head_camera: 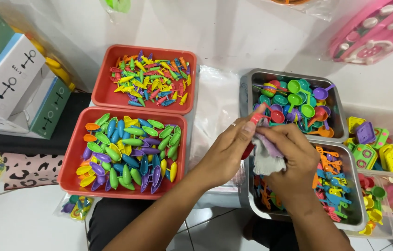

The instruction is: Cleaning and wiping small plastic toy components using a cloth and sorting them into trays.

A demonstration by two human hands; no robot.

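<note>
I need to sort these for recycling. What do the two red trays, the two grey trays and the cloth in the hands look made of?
Red trays: probably plastic, with a smooth, even colour and soft, rounded rims.
Grey trays: likely metal, perhaps steel, going by the dull silver sheen and thin folded rim.
Cloth: soft fabric, grey-white and matte, crumpled between the left hand and right hand.

Two plastic trays [78, 153] lay left, one behind the other. Two metal trays [247, 93] lay right. A cloth [266, 160] sat between both hands.
</note>
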